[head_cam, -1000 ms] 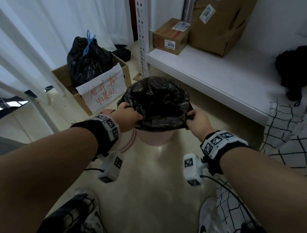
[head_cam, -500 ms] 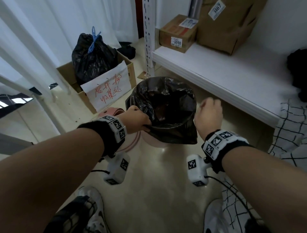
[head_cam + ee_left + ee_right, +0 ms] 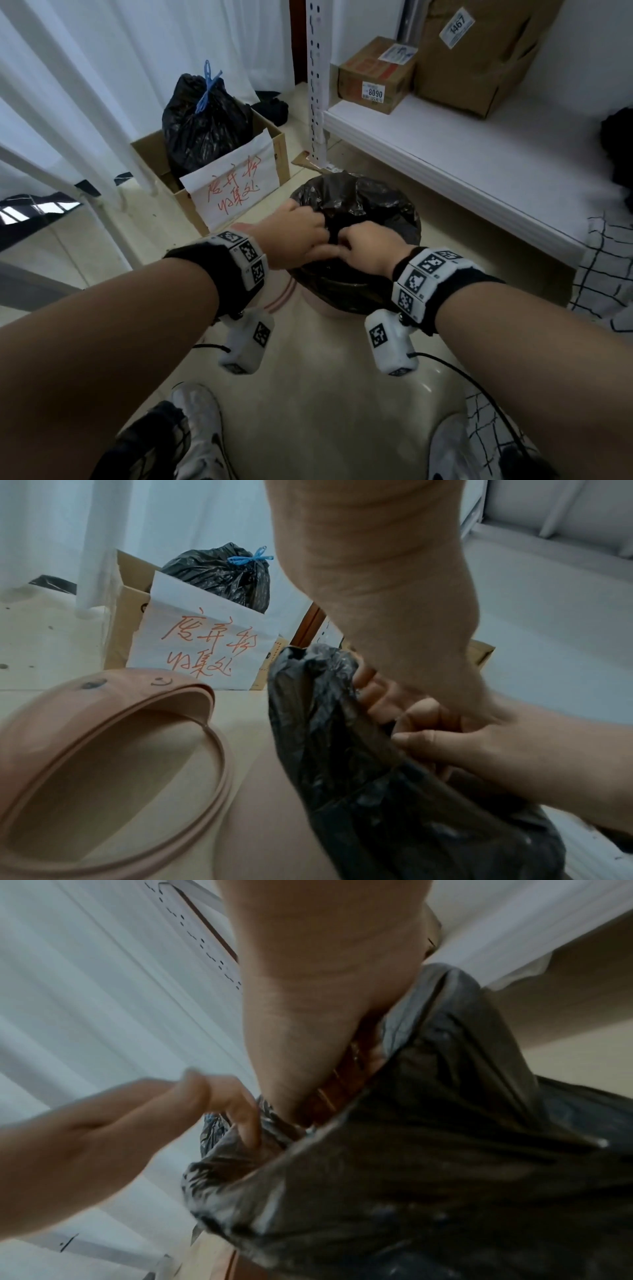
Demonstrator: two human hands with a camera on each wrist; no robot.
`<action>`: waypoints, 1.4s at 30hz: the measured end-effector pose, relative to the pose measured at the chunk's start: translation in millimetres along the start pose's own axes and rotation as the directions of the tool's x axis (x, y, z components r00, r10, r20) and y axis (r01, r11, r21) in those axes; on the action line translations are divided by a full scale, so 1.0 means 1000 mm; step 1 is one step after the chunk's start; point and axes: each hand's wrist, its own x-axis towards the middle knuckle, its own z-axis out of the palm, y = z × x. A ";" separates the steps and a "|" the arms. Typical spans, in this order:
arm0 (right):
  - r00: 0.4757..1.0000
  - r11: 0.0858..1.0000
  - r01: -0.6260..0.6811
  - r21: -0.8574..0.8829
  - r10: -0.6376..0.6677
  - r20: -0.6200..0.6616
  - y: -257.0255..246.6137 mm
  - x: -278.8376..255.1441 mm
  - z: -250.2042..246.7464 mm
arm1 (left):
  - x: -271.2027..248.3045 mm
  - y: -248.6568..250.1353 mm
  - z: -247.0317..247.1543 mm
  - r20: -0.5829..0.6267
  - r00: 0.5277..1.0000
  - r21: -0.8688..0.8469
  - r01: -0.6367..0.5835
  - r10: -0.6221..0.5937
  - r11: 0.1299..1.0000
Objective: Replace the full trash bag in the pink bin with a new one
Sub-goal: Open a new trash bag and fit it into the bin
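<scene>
Both left hand (image 3: 294, 236) and right hand (image 3: 368, 248) clenched on thin, floppy, slippery trash bag (image 3: 370, 205), bunched neck best gripped at twelve o'clock above pink bin (image 3: 320, 306).

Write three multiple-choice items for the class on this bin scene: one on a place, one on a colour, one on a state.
1. Where is the tied black plastic trash bag?
A. in the open brown cardboard box
B. on the white shelf
C. in the pink bin

2. What colour is the tie on that bag?
A. red
B. blue
C. white

3. What are the hands doing?
A. hanging idle
B. gripping the black bin liner bag
C. holding the box

Answers: 1 A, the bag sits inside the box; 2 B, a blue tie knots its top; 3 B, the left hand and right hand bunch the liner above the round pink plastic bin.
</scene>
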 end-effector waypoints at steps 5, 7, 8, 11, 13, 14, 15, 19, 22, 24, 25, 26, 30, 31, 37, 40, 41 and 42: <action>0.972 0.870 -0.030 -0.493 0.140 0.188 0.036 -0.001 -0.009 | 0.037 0.002 0.003 0.286 0.956 0.092 0.038 -0.063 0.995; 0.893 0.797 -0.032 -0.603 0.295 0.342 0.047 -0.001 -0.012 | 0.036 0.008 0.002 0.413 0.894 0.106 0.143 -0.174 0.984; 0.866 0.771 -0.024 -0.637 0.334 0.371 0.049 -0.001 -0.014 | 0.033 0.010 0.001 0.421 0.874 0.065 0.239 -0.244 0.969; 0.915 0.808 -0.045 -0.587 0.269 0.300 0.046 -0.005 -0.016 | 0.038 0.011 -0.001 0.409 0.861 0.074 0.300 -0.303 0.951; 0.983 0.890 -0.083 -0.447 0.146 0.109 0.038 -0.007 -0.014 | 0.044 0.010 -0.006 0.440 0.861 0.090 0.242 -0.256 0.966; 0.997 0.910 -0.067 -0.408 0.081 0.018 0.035 -0.008 -0.011 | 0.044 0.010 -0.008 0.421 0.879 0.073 0.213 -0.223 0.974; 0.999 0.917 -0.034 -0.398 0.017 -0.045 0.032 -0.007 -0.008 | 0.043 0.010 -0.011 0.380 0.904 0.059 0.188 -0.197 0.980; 0.988 0.938 -0.054 -0.342 0.099 0.114 0.021 0.000 0.002 | 0.025 0.004 0.000 0.179 0.971 0.023 0.156 -0.158 0.987; 0.831 0.957 -0.201 -0.207 0.278 0.481 0.017 0.010 0.004 | 0.010 -0.008 0.012 0.092 0.971 -0.083 0.228 -0.220 0.970; 0.851 0.976 -0.217 0.010 0.184 0.492 0.009 0.012 0.003 | 0.001 -0.014 0.014 -0.009 0.951 -0.218 0.300 -0.309 0.929; 0.899 0.976 -0.176 0.126 0.107 0.426 0.000 0.012 0.001 | -0.005 -0.017 0.016 -0.054 0.929 -0.280 0.338 -0.366 0.899; 0.932 0.962 -0.134 0.238 0.041 0.361 -0.007 0.011 -0.002 | -0.009 -0.019 0.017 -0.078 0.905 -0.348 0.369 -0.419 0.862; 0.939 0.919 0.015 0.393 -0.147 0.309 -0.033 0.006 0.002 | -0.021 -0.024 0.023 0.075 0.814 -0.596 0.500 -0.576 0.628; 0.943 0.926 0.043 0.374 -0.162 0.291 -0.034 0.006 0.006 | -0.022 -0.025 0.025 0.126 0.799 -0.623 0.525 -0.589 0.579; 0.970 0.903 0.039 0.428 -0.138 0.202 -0.022 0.007 0.014 | -0.020 -0.025 0.025 0.317 0.789 -0.761 0.543 -0.527 0.355; 0.952 0.954 0.046 0.297 -0.132 0.275 -0.014 0.005 0.016 | -0.014 -0.021 0.030 0.376 0.779 -0.799 0.547 -0.502 0.250; 0.953 0.964 0.034 0.264 -0.111 0.283 -0.013 0.004 0.017 | -0.012 -0.018 0.031 0.391 0.775 -0.805 0.550 -0.497 0.224; 0.961 0.972 0.029 0.231 -0.091 0.263 -0.011 0.006 0.018 | -0.010 -0.016 0.032 0.403 0.774 -0.812 0.549 -0.489 0.199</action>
